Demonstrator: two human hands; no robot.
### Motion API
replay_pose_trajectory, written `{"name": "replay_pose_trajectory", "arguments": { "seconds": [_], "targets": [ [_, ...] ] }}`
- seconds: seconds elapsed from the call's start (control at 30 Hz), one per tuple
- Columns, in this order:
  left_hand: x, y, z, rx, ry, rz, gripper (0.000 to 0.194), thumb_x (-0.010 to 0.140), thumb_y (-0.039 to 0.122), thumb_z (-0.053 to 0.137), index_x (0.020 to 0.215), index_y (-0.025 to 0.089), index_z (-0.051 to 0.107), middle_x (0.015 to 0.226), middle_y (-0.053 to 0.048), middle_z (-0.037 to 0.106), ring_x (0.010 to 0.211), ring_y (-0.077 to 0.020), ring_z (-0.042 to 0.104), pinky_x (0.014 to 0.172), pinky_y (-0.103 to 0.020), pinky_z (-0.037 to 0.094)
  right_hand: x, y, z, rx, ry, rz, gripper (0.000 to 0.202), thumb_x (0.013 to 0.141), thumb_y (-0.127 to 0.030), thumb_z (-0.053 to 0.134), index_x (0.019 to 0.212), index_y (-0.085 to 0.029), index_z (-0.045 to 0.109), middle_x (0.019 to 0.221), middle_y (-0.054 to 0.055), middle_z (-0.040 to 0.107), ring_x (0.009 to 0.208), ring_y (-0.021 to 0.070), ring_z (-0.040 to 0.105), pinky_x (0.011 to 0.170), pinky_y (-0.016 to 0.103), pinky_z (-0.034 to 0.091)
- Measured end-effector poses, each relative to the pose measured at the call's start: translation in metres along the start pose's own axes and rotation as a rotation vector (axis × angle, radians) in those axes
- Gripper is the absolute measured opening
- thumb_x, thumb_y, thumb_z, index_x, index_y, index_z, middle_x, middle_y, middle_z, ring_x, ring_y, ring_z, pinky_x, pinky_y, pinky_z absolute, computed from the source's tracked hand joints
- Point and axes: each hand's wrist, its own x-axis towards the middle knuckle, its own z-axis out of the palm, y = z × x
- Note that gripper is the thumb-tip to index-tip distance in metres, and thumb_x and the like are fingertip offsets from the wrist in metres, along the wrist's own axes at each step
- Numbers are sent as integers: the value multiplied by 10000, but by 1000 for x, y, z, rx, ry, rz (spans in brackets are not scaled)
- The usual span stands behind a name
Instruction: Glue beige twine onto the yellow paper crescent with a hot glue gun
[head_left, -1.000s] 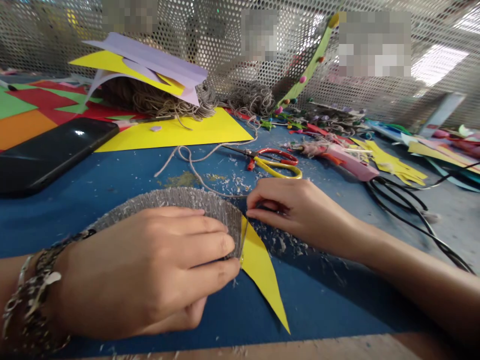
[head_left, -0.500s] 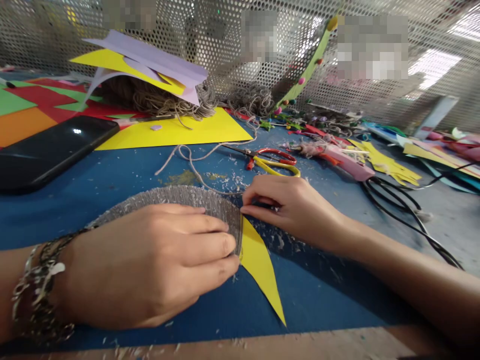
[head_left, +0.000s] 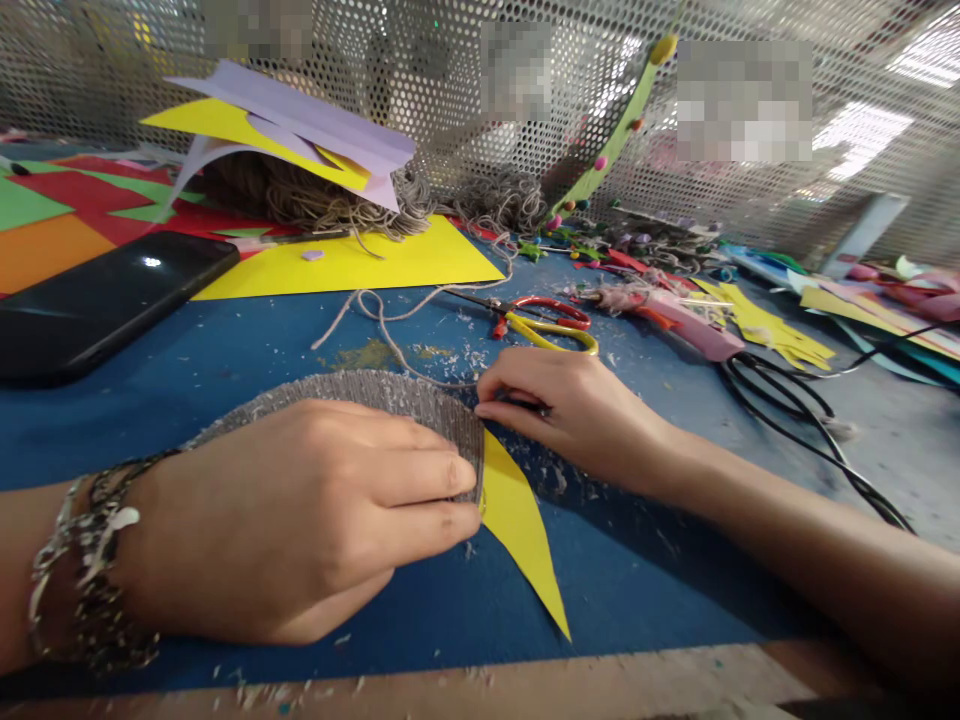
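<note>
A yellow paper piece (head_left: 523, 540) with a curved, pointed tip lies on the blue table. Grey yarn (head_left: 330, 388), laid in close rows, covers most of it up to a boundary near the right. Across this yarn-covered part rests my left hand (head_left: 322, 510), palm down, its fingers extended side by side and their tips at the last rows. My right hand (head_left: 551, 405) pinches the loose end of the yarn between thumb and index finger at the upper right edge. From that pinch the strand (head_left: 397, 350) runs back over the table. My left palm hides much of the piece.
Scissors (head_left: 547, 322) and a pink glue gun (head_left: 690, 325) with a black cord (head_left: 810, 430) lie beyond my right hand. A phone (head_left: 112, 300) is at left. Yarn skeins (head_left: 322, 200) sit under paper sheets (head_left: 300, 120), before a perforated metal screen (head_left: 442, 60).
My left hand has shifted slightly, with its upper fingers drawn in. My right hand has edged a little left, still pinching the yarn.
</note>
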Motion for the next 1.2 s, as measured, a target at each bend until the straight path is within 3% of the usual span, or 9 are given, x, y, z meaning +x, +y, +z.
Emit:
{"name": "replay_pose_trajectory", "arguments": {
  "seconds": [0.37, 0.57, 0.63, 0.77, 0.83, 0.93, 1.03, 1.2],
  "targets": [
    [-2, -3, -1, 41, -40, 39, 361, 801, 53, 329, 1043, 175, 568, 1076, -16, 618, 927, -177, 569, 804, -311, 452, 3, -5, 2, -21, -60, 94, 136, 836, -210, 445, 752, -143, 529, 739, 25, 561, 668, 105, 474, 615, 215, 340],
    [1, -12, -6, 0, -69, 86, 371, 782, 47, 352, 1057, 172, 567, 1105, -15, 607, 991, -163, 557, 854, -268, 436, 4, -7, 2, -27, -95, 162, 132, 834, -218, 445, 756, -143, 520, 743, 29, 556, 674, 113, 474, 607, 220, 330],
    [1, -16, -8, -103, -83, 61, 386, 765, 40, 357, 1071, 168, 554, 1111, -18, 603, 1011, -148, 549, 889, -241, 419, 3, -7, 1, -20, -111, 178, 127, 836, -216, 439, 766, -145, 518, 747, 29, 558, 677, 114, 479, 606, 219, 328],
    [1, -23, -9, -292, -28, -125, 443, 769, 49, 349, 1184, 171, 441, 1070, -5, 606, 964, -97, 555, 866, -179, 420, 3, -8, 1, -12, -131, 193, 132, 838, -219, 432, 758, -148, 509, 739, 25, 552, 660, 108, 469, 593, 214, 317],
    [2, -23, -7, -245, -14, -181, 427, 800, 67, 334, 1204, 169, 428, 1139, -35, 550, 1026, -120, 510, 901, -221, 403, 3, -9, 2, -12, -135, 203, 129, 833, -210, 434, 748, -149, 508, 730, 21, 548, 653, 105, 464, 588, 212, 312],
    [3, -22, -2, -127, -96, -167, 402, 824, 90, 342, 1203, 166, 451, 1225, -67, 469, 1116, -171, 427, 963, -306, 359, 4, -9, 2, -10, -136, 228, 113, 823, -201, 445, 751, -150, 515, 727, 16, 547, 657, 104, 467, 584, 209, 304],
    [4, -22, 2, -58, -150, -114, 374, 834, 137, 376, 1199, 140, 461, 1216, -84, 475, 1127, -196, 402, 986, -357, 333, 5, -10, 2, -8, -136, 241, 111, 818, -201, 452, 741, -151, 514, 713, 11, 542, 646, 100, 461, 576, 208, 300],
    [4, -25, 2, -41, -140, -56, 364, 849, 149, 370, 1199, 150, 469, 1218, -79, 486, 1123, -187, 403, 981, -352, 338, 4, -10, 1, -9, -136, 245, 118, 822, -205, 446, 741, -152, 512, 709, 10, 542, 637, 96, 456, 574, 210, 302]
  ]
}}
